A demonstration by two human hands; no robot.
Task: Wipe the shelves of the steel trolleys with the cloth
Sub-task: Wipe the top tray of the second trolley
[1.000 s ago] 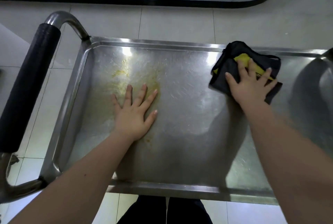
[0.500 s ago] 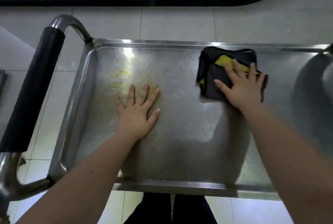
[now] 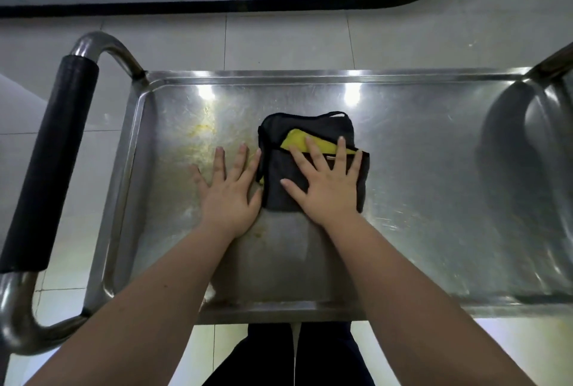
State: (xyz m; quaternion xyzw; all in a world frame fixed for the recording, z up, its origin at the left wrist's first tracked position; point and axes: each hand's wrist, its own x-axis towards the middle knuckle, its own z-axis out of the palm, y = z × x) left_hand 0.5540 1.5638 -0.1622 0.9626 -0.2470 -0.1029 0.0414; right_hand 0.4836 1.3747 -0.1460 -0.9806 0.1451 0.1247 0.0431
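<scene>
— Where is the cloth?
— The cloth (image 3: pixel 310 126), dark grey with a yellow face showing in a fold, lies folded flat on the steel shelf (image 3: pixel 418 184), a little left of the frame's centre. Our right hand (image 3: pixel 328 187) presses on it with a wide grip, fingers spread and straight, curled round nothing.
— And the other hand?
— Our left hand (image 3: pixel 229 193) lies flat on bare steel just left of the cloth, its grip wide too. The thumb is right at the cloth's left edge; we cannot tell whether they touch.
— How much room do we have?
— The cloth is well apart from every edge. Toward the right of the frame runs a long bare stretch of shelf, shadowed at its end. Toward the top, bare steel reaches the far rim (image 3: pixel 310 75). Yellowish smears (image 3: pixel 201 134) lie between our left hand and the raised left rim (image 3: pixel 124 187). The near rim (image 3: pixel 279 308) runs under our forearms.
— Count for us.
— One cloth, two hands, one shelf in view. Two bright glints (image 3: pixel 206 92) show by the far rim. There is one tubular handle (image 3: pixel 52 162) with a black sleeve at the left, and one steel post (image 3: pixel 552 63) at the upper right. Pale floor tiles (image 3: pixel 279 41) lie beyond, with one black band (image 3: pixel 217 7) across the top.
</scene>
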